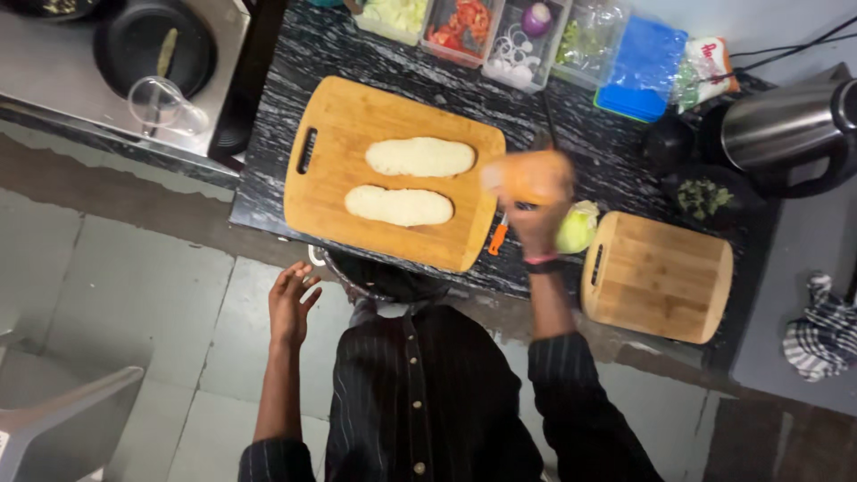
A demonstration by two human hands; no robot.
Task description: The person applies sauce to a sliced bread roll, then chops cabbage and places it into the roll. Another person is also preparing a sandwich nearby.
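Note:
A large wooden cutting board (pixel 335 192) lies on the dark counter with two bread halves, cut side up: one farther (pixel 420 156), one nearer (pixel 398 205). My right hand (pixel 537 214) is raised at the board's right edge and grips an orange squeeze bottle (pixel 527 177), which is blurred. My left hand (pixel 292 303) hangs open below the counter's front edge, over the floor, holding nothing. A knife with an orange handle (pixel 498 238) lies on the counter under my right hand.
A smaller wooden board (pixel 656 277) sits at the right, a piece of lettuce (pixel 578 228) beside it. Clear tubs of chopped vegetables (pixel 486 31) line the back edge. A steel kettle (pixel 786 125) stands far right, a black pan (pixel 152 45) far left.

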